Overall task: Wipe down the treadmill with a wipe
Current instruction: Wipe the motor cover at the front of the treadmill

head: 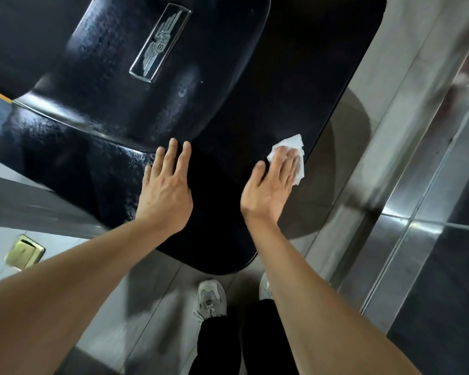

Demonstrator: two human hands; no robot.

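Pressing a white wipe flat under straight fingers, the right hand works the glossy black treadmill motor cover near its edge; the left hand, empty and open-palmed alongside, apparently braces the person.
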